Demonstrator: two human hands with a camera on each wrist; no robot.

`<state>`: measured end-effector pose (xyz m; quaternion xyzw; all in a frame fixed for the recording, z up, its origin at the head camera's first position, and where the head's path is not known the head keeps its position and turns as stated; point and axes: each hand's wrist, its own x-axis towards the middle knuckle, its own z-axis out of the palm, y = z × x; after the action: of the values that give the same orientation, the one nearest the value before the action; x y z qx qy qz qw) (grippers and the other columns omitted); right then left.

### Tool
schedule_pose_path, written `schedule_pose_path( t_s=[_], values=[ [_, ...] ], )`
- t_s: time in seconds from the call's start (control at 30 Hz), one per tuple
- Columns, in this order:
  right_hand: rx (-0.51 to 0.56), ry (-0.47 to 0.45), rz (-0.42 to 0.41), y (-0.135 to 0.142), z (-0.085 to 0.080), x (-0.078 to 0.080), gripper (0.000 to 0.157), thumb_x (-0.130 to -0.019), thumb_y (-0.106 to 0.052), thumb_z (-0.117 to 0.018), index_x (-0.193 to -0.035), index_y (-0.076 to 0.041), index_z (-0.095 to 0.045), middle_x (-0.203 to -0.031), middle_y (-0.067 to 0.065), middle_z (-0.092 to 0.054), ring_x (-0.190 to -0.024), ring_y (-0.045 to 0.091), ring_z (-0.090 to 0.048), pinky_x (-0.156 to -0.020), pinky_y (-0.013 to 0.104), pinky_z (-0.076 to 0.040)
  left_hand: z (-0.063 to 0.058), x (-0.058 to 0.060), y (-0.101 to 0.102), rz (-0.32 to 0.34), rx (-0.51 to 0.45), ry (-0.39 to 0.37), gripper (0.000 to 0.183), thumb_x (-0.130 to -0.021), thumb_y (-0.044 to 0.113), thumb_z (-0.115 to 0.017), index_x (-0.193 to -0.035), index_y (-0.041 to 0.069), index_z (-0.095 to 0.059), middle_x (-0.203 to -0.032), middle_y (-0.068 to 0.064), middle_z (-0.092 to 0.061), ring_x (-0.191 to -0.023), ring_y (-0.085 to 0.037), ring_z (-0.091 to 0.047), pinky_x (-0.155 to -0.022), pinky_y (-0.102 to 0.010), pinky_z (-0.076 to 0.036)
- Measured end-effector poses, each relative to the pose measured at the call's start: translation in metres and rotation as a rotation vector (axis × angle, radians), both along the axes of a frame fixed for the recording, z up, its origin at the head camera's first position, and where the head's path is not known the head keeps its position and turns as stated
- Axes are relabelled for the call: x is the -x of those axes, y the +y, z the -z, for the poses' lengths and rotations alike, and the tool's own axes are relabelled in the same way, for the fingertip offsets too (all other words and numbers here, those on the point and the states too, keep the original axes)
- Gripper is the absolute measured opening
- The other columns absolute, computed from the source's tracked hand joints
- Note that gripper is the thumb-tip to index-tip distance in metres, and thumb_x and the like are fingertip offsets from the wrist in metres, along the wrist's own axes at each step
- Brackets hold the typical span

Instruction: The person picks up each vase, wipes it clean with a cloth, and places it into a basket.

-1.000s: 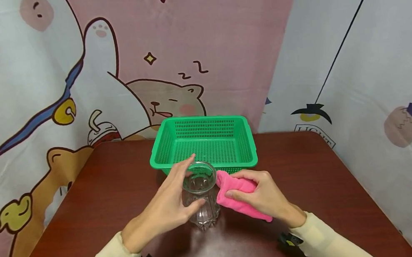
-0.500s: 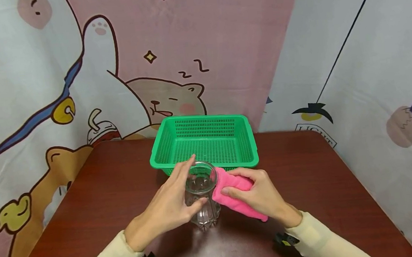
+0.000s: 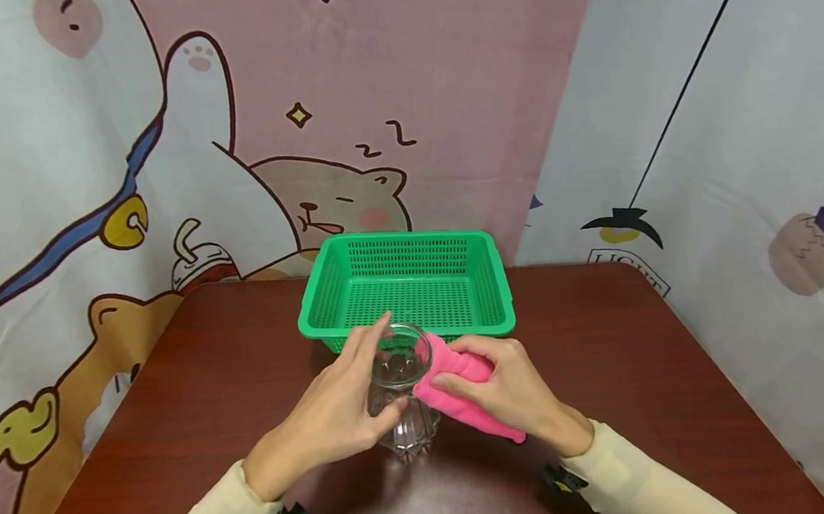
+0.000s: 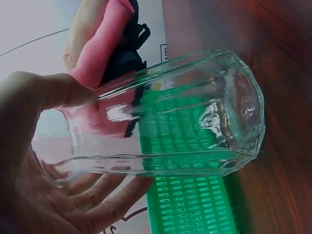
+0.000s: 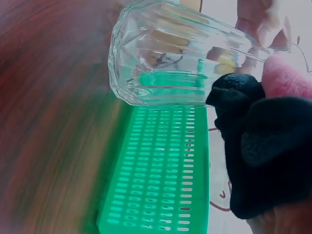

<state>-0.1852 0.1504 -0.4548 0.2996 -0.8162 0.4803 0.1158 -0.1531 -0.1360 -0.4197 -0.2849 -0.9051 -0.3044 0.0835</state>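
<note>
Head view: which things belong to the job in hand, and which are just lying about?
In use: glass jar, in the left hand; pink cloth, in the right hand.
Apparently just there: green basket, table, patterned backdrop.

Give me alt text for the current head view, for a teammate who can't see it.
A person's left hand holds a clear glass jar, and the right hand holds a bunched pink cloth at its right side. Behind them, a green perforated basket sits on a reddish-brown table before a cartoon-print backdrop.

The cloth (image 3: 461,408) shows pink, the basket (image 3: 409,299) green
</note>
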Motion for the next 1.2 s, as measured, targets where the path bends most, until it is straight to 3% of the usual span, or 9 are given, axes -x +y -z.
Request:
schedule_pose_path(
  t_s=[0.1, 0.43, 0.63, 0.8, 0.87, 0.93, 1.03, 1.1, 1.2],
  values=[
    [-0.045, 0.031, -0.013, -0.002, 0.000, 0.001, 0.031, -0.092, -0.024, -0.103, -0.118, -0.019, -0.087, -0.092, -0.007, -0.080, -0.071, 0.004, -0.066, -0.059, 0.026, -0.060, 0.000, 0.001, -0.001, 0.009, 0.002, -0.011, 0.112, -0.099, 0.026, -0.092, -0.185, 0.011, -0.023, -0.164, -0.011, -0.056, -0.078, -0.005, -0.056, -0.071, -0.025, -0.053],
    [-0.188, 0.091, -0.025, 0.000, 0.005, 0.005, 0.031, -0.091, -0.029, -0.103, -0.115, -0.017, -0.087, -0.093, -0.010, -0.079, -0.079, 0.000, -0.063, -0.068, 0.022, -0.056, 0.002, 0.000, 0.001, 0.005, -0.004, -0.018, 0.110, -0.098, 0.026, -0.092, -0.184, 0.011, -0.025, -0.162, -0.008, -0.057, -0.082, -0.008, -0.062, -0.073, -0.025, -0.054],
    [-0.266, 0.057, -0.063, 0.003, 0.007, 0.008, 0.027, -0.094, -0.034, -0.102, -0.110, -0.019, -0.086, -0.089, -0.013, -0.079, -0.077, -0.003, -0.061, -0.067, 0.020, -0.055, 0.002, 0.001, 0.001, 0.005, -0.014, -0.008, 0.108, -0.098, 0.024, -0.092, -0.183, 0.011, -0.027, -0.161, -0.008, -0.058, -0.114, -0.018, -0.074, -0.077, -0.025, -0.057],
    [-0.324, 0.024, -0.084, 0.006, 0.011, 0.010, 0.028, -0.096, -0.037, -0.100, -0.113, -0.019, -0.087, -0.103, -0.006, -0.087, -0.086, 0.000, -0.069, -0.072, 0.021, -0.056, 0.002, 0.001, 0.001, 0.006, -0.013, 0.003, 0.107, -0.097, 0.024, -0.093, -0.182, 0.010, -0.029, -0.159, -0.008, -0.059, -0.133, -0.024, -0.075, -0.081, -0.028, -0.059],
    [-0.341, 0.013, -0.090, 0.007, 0.012, 0.010, 0.027, -0.095, -0.037, -0.100, -0.111, -0.020, -0.087, -0.105, -0.004, -0.088, -0.088, 0.001, -0.071, -0.072, 0.020, -0.055, 0.001, 0.001, 0.002, 0.004, -0.014, 0.005, 0.107, -0.097, 0.024, -0.093, -0.182, 0.010, -0.029, -0.159, -0.007, -0.059, -0.134, -0.024, -0.075, -0.083, -0.029, -0.060],
    [-0.364, 0.010, -0.095, 0.007, 0.014, 0.011, 0.023, -0.095, -0.037, -0.100, -0.103, -0.022, -0.084, -0.095, -0.008, -0.083, -0.084, -0.001, -0.065, -0.070, 0.019, -0.050, 0.001, 0.001, 0.002, 0.002, -0.014, 0.000, 0.107, -0.097, 0.024, -0.093, -0.182, 0.010, -0.029, -0.159, -0.007, -0.059, -0.135, -0.024, -0.074, -0.084, -0.030, -0.061],
    [-0.401, 0.006, -0.106, 0.009, 0.016, 0.011, 0.028, -0.095, -0.037, -0.100, -0.092, -0.024, -0.076, -0.078, -0.013, -0.062, -0.077, -0.001, -0.052, -0.067, 0.019, -0.044, 0.000, 0.000, 0.002, 0.001, -0.015, -0.011, 0.108, -0.096, 0.023, -0.093, -0.182, 0.011, -0.029, -0.159, -0.008, -0.058, -0.137, -0.024, -0.074, -0.085, -0.031, -0.061],
    [-0.425, 0.001, -0.113, 0.009, 0.017, 0.011, 0.031, -0.095, -0.037, -0.100, -0.089, -0.023, -0.073, -0.076, -0.013, -0.055, -0.075, 0.001, -0.049, -0.067, 0.019, -0.045, 0.000, 0.000, 0.002, 0.001, -0.017, -0.020, 0.108, -0.096, 0.023, -0.093, -0.182, 0.012, -0.028, -0.160, -0.008, -0.058, -0.137, -0.025, -0.074, -0.085, -0.031, -0.060],
    [-0.460, 0.000, -0.121, 0.010, 0.020, 0.011, 0.029, -0.095, -0.038, -0.100, -0.096, -0.019, -0.078, -0.083, -0.014, -0.068, -0.079, 0.000, -0.059, -0.073, 0.022, -0.056, 0.000, 0.000, 0.002, 0.002, -0.019, -0.022, 0.108, -0.096, 0.021, -0.093, -0.182, 0.012, -0.028, -0.159, -0.009, -0.058, -0.137, -0.026, -0.074, -0.084, -0.030, -0.059]
  ],
)
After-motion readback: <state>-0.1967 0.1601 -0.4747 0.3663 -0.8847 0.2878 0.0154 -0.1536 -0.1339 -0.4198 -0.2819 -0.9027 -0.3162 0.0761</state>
